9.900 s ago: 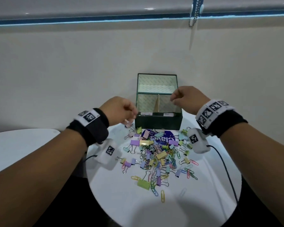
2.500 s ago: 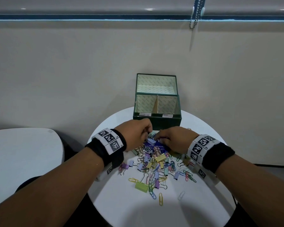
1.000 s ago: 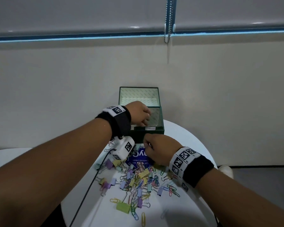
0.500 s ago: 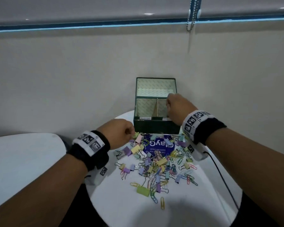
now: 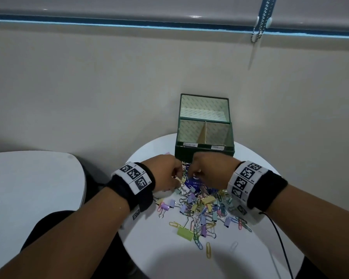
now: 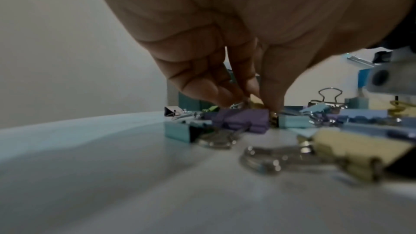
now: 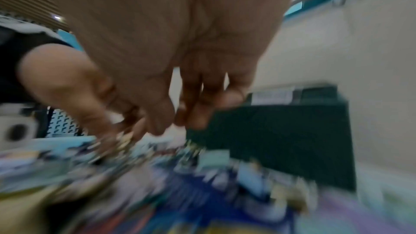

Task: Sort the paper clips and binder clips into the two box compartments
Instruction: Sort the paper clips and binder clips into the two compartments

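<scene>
Hands: left, right, over clip pile.

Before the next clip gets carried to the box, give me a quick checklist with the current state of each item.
1. Left hand has a clip: ok, its fingers pinch a small yellowish clip at the pile.
2. Right hand has a clip: cannot tell, wrist view blurred.
3. Green box open: ok, lid up.
4. Divider separates two compartments: ok.
5. Compartment labels readable: cannot tell, too small.
6. Pile of clips left on the round table: not ok, many unsorted.
</scene>
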